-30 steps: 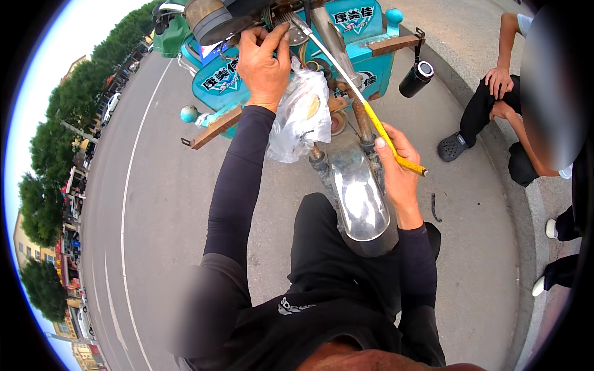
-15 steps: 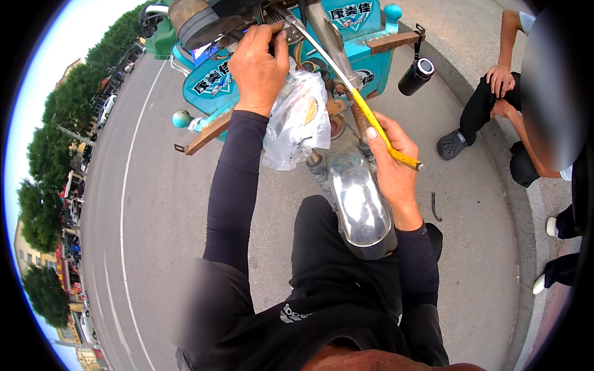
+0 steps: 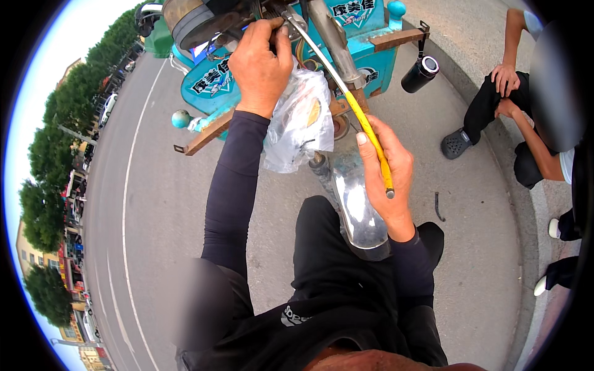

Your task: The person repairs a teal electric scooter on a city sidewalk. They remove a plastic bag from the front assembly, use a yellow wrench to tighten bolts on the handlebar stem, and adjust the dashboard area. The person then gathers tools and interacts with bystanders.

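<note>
A long steel tool with a yellow handle (image 3: 364, 119) runs down from the machine's underside toward me. My right hand (image 3: 388, 170) is closed around the lower part of that handle, its thumb along the side and the handle's butt poking out. Up at the tool's far end, my left hand (image 3: 263, 65) has thumb and fingers bent together against the metal parts. What lies between those fingertips is hidden. Just below hangs a clear plastic bag (image 3: 300, 127) with something inside. Under my right hand is a shiny metal mudguard (image 3: 359, 213) of the vehicle.
Blue-green panels (image 3: 356, 18) with rusty brackets (image 3: 207, 135) flank the work. A black flask (image 3: 419, 74) hangs from the right bracket. Beyond it a person sits on the kerb, one grey clog (image 3: 456, 143) toward me. A thin black strip (image 3: 439, 207) lies on the pavement.
The tool's yellow handle has swung left and its butt end now points more toward me. My right hand has turned with it. My left hand stays almost in place.
</note>
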`<action>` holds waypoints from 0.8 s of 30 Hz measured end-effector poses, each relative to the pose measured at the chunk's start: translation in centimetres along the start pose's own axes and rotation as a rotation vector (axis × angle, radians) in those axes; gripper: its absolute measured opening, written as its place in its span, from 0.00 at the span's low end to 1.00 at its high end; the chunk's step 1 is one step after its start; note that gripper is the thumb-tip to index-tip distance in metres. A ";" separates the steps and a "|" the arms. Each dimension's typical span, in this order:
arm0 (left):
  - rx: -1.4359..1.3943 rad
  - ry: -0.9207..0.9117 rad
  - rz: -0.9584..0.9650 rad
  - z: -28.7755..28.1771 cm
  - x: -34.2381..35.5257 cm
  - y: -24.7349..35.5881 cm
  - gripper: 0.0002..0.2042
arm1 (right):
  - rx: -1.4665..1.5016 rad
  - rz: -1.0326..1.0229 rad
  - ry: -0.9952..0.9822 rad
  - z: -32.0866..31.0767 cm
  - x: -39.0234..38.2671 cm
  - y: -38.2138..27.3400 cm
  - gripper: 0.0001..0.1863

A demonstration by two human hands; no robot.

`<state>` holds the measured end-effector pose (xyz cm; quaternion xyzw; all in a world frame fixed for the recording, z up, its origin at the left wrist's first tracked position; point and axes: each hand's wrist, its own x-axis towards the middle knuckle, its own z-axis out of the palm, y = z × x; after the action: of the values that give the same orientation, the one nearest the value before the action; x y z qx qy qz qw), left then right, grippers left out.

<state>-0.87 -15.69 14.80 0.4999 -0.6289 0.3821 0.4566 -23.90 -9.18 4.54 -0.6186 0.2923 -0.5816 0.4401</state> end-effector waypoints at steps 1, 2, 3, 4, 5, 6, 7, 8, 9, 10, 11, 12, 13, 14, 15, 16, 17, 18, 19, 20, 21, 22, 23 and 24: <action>-0.004 0.000 -0.004 0.0 0.1 0.1 0.05 | 0.122 0.072 -0.022 0.2 -0.1 0.7 0.16; -0.009 0.000 -0.008 0.0 0.1 0.2 0.05 | 0.245 0.144 -0.045 0.4 0.0 1.3 0.17; -0.012 -0.004 -0.016 0.0 0.0 0.2 0.05 | 0.219 0.130 -0.043 0.6 0.0 1.7 0.17; -0.010 -0.014 -0.023 -0.1 -0.1 0.3 0.05 | 0.194 0.116 -0.040 0.7 0.2 2.1 0.18; -0.008 -0.024 -0.030 -0.1 -0.2 0.4 0.06 | 0.169 0.102 -0.038 0.7 0.2 2.3 0.18; -0.004 -0.032 -0.033 -0.3 -0.1 0.4 0.06 | 0.122 0.082 -0.034 0.8 0.2 2.3 0.18; 0.004 -0.041 -0.041 -0.3 -0.2 0.3 0.06 | 0.075 0.061 -0.030 0.8 0.2 2.2 0.18; 0.012 -0.050 -0.050 -0.3 -0.4 0.3 0.07 | 0.027 0.041 -0.026 0.9 0.2 2.2 0.19; 0.017 -0.057 -0.058 -0.3 -0.5 0.2 0.08 | 0.215 0.145 -0.060 0.9 0.2 2.4 0.19; 0.047 -0.051 -0.026 -0.1 -0.5 0.2 0.10 | 0.403 0.248 -0.093 0.9 0.3 3.0 0.19; 0.076 -0.044 0.005 0.1 -0.4 0.1 0.12 | 0.590 0.351 -0.126 0.7 0.6 3.3 0.20; 0.109 -0.037 0.037 0.1 -0.4 -0.1 0.14 | 0.588 0.349 -0.164 0.5 1.0 3.4 0.20; 0.126 -0.039 0.054 0.0 -0.5 -0.3 0.15 | 0.752 0.412 -0.223 0.1 1.3 3.6 0.20; 0.144 -0.040 0.071 0.0 -0.6 -0.4 0.17 | 0.915 0.473 -0.282 -0.3 1.5 3.8 0.20; 0.159 -0.041 0.089 -0.1 -0.5 -0.3 0.19 | 1.077 0.533 -0.339 -0.5 1.7 3.8 0.20; 0.236 -0.089 0.133 -0.4 -0.4 -0.1 0.19 | 1.069 0.570 -0.311 -0.5 1.9 3.4 0.21; 0.313 -0.137 0.177 -0.8 -0.4 0.1 0.20 | 1.251 0.601 -0.374 -0.5 1.7 3.4 0.21; 0.388 -0.182 0.222 -1.0 -0.2 0.3 0.20 | 1.432 0.627 -0.436 -0.5 1.5 3.8 0.22; 0.403 -0.191 0.236 -1.0 0.0 0.4 0.20 | 1.613 0.649 -0.499 -0.5 1.3 4.2 0.22; 0.416 -0.198 0.250 -0.9 0.2 0.4 0.20 | 1.659 0.631 -0.518 -0.3 1.3 4.7 0.24; 0.442 -0.219 0.265 -1.1 0.0 0.3 0.20 | 1.590 0.660 -0.427 0.5 0.8 4.2 0.24; 0.468 -0.232 0.255 -1.1 0.1 0.3 0.20 | 1.515 0.677 -0.339 1.4 0.5 3.3 0.24; 0.492 -0.244 0.246 -1.0 0.2 0.4 0.20 | 1.437 0.691 -0.251 1.7 0.3 2.8 0.24; 0.515 -0.260 0.233 -1.0 0.1 0.6 0.20 | 1.406 0.559 -0.279 1.5 0.0 3.3 0.24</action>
<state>-1.27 -14.68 15.16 0.5682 -0.6177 0.5116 0.1839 -21.95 -10.31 1.65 -0.1640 -0.0590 -0.4145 0.8932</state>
